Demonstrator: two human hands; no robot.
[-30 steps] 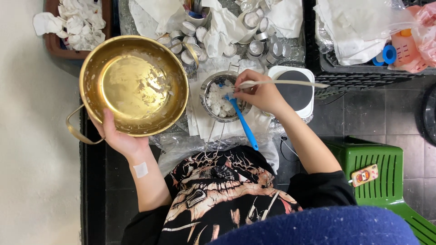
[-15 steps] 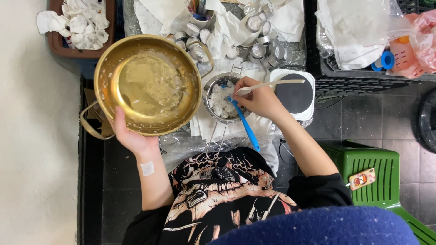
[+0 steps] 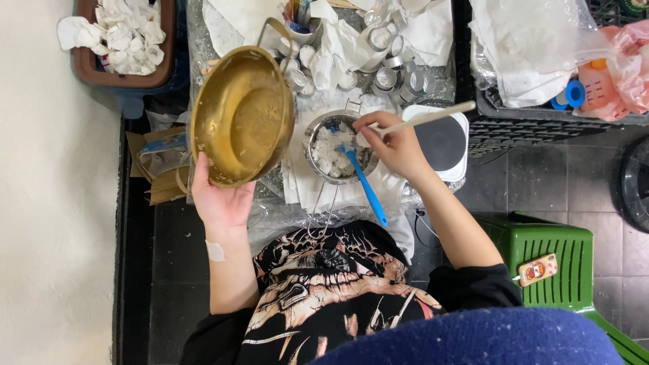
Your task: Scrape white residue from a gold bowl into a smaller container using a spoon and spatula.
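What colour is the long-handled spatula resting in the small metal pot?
Bright blue: the blue plastic spatula shows best in the head view, its blade in the small metal pot.

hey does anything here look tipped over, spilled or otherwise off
The brass bowl is the odd one: the left hand holds it steeply tilted, with residue on its inner wall. The blue spatula leans unattended in the small metal pot of white chunks, while the right hand holds a wooden stick.

A brown tub (image 3: 86,64) of crumpled white tissues (image 3: 125,34) sits far left, a green plastic stool (image 3: 551,253) right, small metal cups (image 3: 389,61) clustered up top.
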